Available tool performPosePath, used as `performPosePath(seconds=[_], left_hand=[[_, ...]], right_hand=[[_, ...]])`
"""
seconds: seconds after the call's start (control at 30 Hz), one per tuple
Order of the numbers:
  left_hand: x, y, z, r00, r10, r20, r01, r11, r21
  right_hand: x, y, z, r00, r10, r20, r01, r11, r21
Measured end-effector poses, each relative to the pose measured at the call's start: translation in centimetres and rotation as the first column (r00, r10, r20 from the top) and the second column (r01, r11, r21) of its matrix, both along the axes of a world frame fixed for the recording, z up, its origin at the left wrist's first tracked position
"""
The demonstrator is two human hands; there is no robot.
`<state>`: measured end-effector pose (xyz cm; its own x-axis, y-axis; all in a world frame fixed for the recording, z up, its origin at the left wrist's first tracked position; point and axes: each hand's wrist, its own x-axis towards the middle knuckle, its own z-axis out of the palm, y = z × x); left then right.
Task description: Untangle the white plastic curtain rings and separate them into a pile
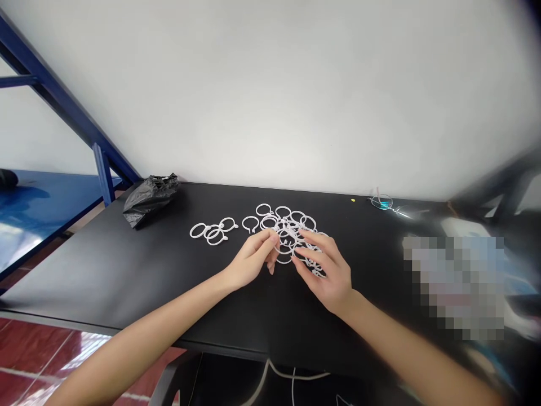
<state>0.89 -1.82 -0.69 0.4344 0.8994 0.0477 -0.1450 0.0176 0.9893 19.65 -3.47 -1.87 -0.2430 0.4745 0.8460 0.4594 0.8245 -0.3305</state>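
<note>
Black worktop (186, 310) carries white rings (289, 229) beneath the spread right grip (329, 272); the left grip (251, 258), beside it, pinches one ring (283, 252).

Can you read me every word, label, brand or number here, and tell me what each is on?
There is no readable text.
White rings: no lettering I can make out.
Black plastic bag: none visible.
Pixelated item at right: too obscured to tell.
</note>
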Motion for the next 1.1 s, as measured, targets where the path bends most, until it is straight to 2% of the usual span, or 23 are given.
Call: performPosePath(seconds=[0.1, 0.17, 0.37, 0.43, 0.5, 0.53, 0.6, 0.67, 0.77, 0.87, 0.93, 1.1], left_hand=[[-0.1, 0.2, 0.3, 0.992, -0.038, 0.124, 0.052, 0.992, -0.115], [-0.1, 0.1, 0.3, 0.984, -0.043, 0.175, 0.069, 0.987, -0.146], [-0.3, 0.1, 0.2, 0.974, -0.121, 0.190, 0.154, 0.974, -0.165], [-0.4, 0.0, 0.2, 0.985, -0.119, 0.128, 0.132, 0.986, -0.099], [-0.4, -0.3, 0.1, 0.996, -0.079, 0.033, 0.077, 0.994, 0.078], [-0.5, -0.5, 0.0, 0.998, -0.050, -0.026, 0.055, 0.978, 0.199], [-0.6, -0.9, -0.4, 0.988, 0.028, -0.153, 0.042, 0.900, 0.433], [-0.9, -1.0, -0.8, 0.959, 0.131, -0.251, 0.047, 0.800, 0.598], [-1.3, -0.8, -1.3, 0.923, 0.276, -0.270, 0.038, 0.632, 0.774], [-1.5, -0.4, -1.4, 0.912, 0.325, -0.250, 0.071, 0.477, 0.876], [-1.5, -0.3, -1.4, 0.908, 0.345, -0.238, 0.074, 0.429, 0.900], [-1.1, -0.3, -1.3, 0.900, 0.385, -0.205, 0.037, 0.400, 0.916]], right_hand=[[0.2, 0.1, 0.3, 1.000, -0.017, -0.026, 0.016, 0.998, -0.061], [0.2, 0.2, 0.3, 1.000, -0.009, -0.028, 0.007, 0.996, -0.084], [-0.1, 0.1, 0.3, 0.992, 0.055, -0.110, -0.057, 0.998, -0.020], [-0.1, -0.1, 0.5, 0.988, 0.075, -0.135, -0.077, 0.997, -0.008], [-0.2, -0.4, 0.7, 0.983, 0.105, -0.150, -0.106, 0.994, 0.002], [-0.2, -0.5, 0.8, 0.981, 0.121, -0.151, -0.122, 0.993, 0.004], [-0.4, -0.8, 0.9, 0.977, 0.159, -0.144, -0.162, 0.987, -0.004], [-0.7, -1.0, 0.8, 0.970, 0.198, -0.138, -0.201, 0.980, -0.008], [-1.1, -1.1, 0.5, 0.963, 0.232, -0.137, -0.235, 0.972, -0.006], [-1.3, -1.2, 0.2, 0.954, 0.255, -0.156, -0.258, 0.966, 0.000], [-1.3, -1.3, 0.2, 0.948, 0.272, -0.162, -0.275, 0.961, 0.005], [-1.4, -1.4, 0.3, 0.943, 0.288, -0.167, -0.285, 0.958, 0.042]])
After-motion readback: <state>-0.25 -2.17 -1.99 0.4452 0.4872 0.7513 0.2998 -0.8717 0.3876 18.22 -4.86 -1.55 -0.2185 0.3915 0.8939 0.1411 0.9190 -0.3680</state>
